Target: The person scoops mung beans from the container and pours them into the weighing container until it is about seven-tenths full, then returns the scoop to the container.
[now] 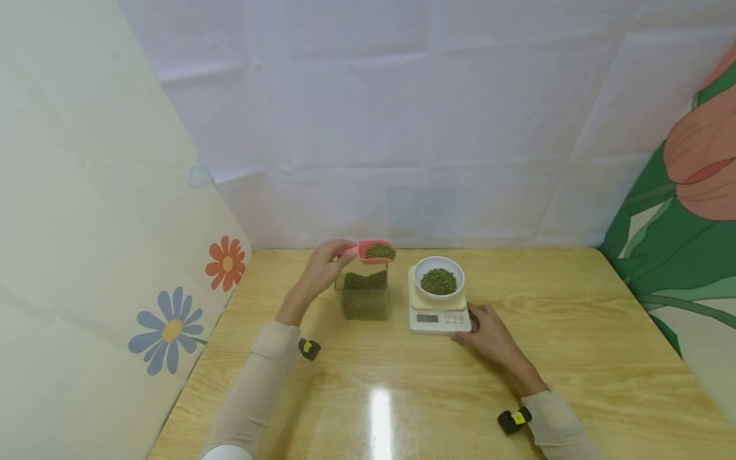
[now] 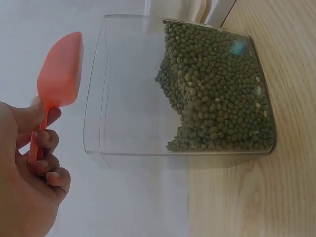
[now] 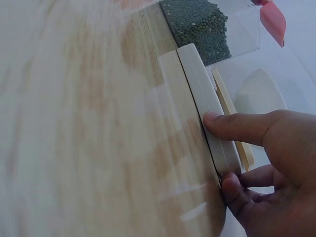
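Observation:
My left hand (image 1: 323, 267) grips the handle of a pink scoop (image 2: 61, 74). The scoop, heaped with mung beans (image 1: 381, 252), is held above and beside the rim of a clear square container (image 2: 133, 89). Mung beans (image 2: 217, 94) fill the lower part of that container. To its right, a white bowl (image 1: 439, 260) with mung beans (image 1: 439, 281) in it sits on a kitchen scale (image 1: 422, 327). My right hand (image 1: 489, 332) holds the scale by its front right corner, thumb at the front edge and fingers curled at the side.
The wooden table (image 1: 356, 370) runs back to a pale cloth wall (image 1: 402, 128). Flower-printed panels stand at its left and right sides. A dark wrist camera (image 1: 309, 349) hangs by the left cuff, another camera (image 1: 513, 420) by the right cuff.

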Demonstrator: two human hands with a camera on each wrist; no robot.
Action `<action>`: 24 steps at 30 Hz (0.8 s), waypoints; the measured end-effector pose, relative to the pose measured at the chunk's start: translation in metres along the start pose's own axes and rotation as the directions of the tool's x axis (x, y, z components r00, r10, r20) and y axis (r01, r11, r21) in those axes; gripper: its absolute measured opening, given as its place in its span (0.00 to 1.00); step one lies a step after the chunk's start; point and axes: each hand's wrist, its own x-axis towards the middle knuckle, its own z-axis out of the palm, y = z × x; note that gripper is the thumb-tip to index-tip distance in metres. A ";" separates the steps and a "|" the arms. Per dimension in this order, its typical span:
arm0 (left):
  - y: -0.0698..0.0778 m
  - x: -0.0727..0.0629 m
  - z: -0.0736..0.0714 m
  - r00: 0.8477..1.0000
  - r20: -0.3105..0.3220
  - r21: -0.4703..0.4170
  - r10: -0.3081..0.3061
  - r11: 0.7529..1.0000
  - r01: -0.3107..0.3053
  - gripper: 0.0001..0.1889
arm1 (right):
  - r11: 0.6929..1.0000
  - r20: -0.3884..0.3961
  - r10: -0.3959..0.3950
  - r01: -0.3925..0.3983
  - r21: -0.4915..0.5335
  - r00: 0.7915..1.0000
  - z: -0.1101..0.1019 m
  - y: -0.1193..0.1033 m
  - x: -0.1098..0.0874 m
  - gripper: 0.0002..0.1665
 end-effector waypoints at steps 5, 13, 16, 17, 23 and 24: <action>0.004 0.003 0.002 1.000 0.006 -0.002 0.000 1.000 0.000 0.17 | 1.000 0.002 0.005 -0.005 0.004 1.000 0.000 0.000 0.000 0.54; 0.011 0.007 0.007 1.000 0.006 0.002 0.014 1.000 -0.014 0.15 | 1.000 0.000 0.002 -0.002 0.002 1.000 -0.001 0.000 0.000 0.54; 0.015 0.009 0.009 1.000 0.015 0.006 0.017 1.000 -0.017 0.16 | 1.000 0.000 0.006 -0.006 0.003 1.000 -0.002 -0.002 -0.001 0.54; 0.016 0.010 0.010 1.000 0.018 0.008 0.017 1.000 -0.018 0.17 | 1.000 0.002 0.007 -0.007 0.003 1.000 -0.002 -0.002 -0.001 0.54; 0.021 0.013 0.014 0.999 0.030 0.016 0.021 1.000 -0.022 0.18 | 1.000 0.009 0.013 -0.013 0.012 1.000 -0.002 -0.003 -0.002 0.54; 0.022 0.014 0.014 0.999 0.031 0.017 0.021 1.000 -0.022 0.18 | 1.000 0.009 0.012 -0.012 0.012 1.000 -0.002 -0.003 -0.002 0.54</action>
